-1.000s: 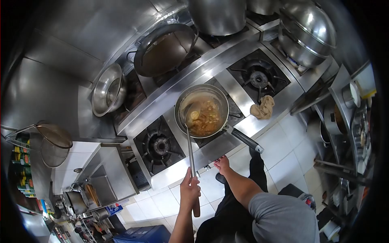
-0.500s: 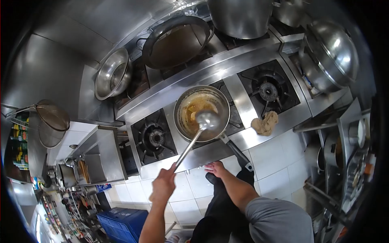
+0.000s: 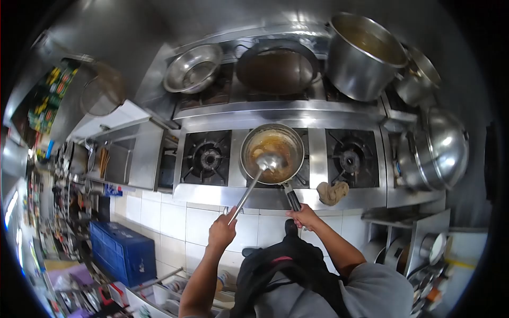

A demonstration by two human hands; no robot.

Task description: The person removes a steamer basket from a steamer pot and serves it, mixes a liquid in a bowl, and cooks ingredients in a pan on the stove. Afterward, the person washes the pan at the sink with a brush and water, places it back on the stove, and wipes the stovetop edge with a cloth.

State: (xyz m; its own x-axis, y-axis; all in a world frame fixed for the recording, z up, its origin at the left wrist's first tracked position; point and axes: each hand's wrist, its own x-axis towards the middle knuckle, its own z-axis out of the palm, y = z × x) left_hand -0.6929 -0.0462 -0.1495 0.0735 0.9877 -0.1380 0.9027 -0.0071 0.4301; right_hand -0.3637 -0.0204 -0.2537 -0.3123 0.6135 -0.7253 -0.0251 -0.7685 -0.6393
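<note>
My left hand (image 3: 222, 231) is closed around the handle of a steel ladle (image 3: 269, 161). The ladle's bowl rests inside a deep frying pan (image 3: 245, 153), over a brownish sauce (image 3: 274, 142) with a few pieces in it. The pan sits on the middle burner of the stove. Its black handle (image 3: 292, 199) points toward me, and my right hand (image 3: 304, 216) is wrapped around the handle's end. A crumpled beige cloth (image 3: 333, 193) lies on the stove's front edge, to the right of the pan handle.
Burners flank the pan: left burner (image 3: 210, 158) and right burner (image 3: 350, 160). Behind stand a steel bowl (image 3: 194, 69), a dark wok (image 3: 275, 71) and a tall stockpot (image 3: 354, 69). A domed steel vessel (image 3: 442, 148) is at right. A blue crate (image 3: 122, 252) stands on the floor at left.
My right hand has moved from beside the pan handle onto it and closed around it. The ladle stays in my left hand, inside the pan. The whole view has turned.
</note>
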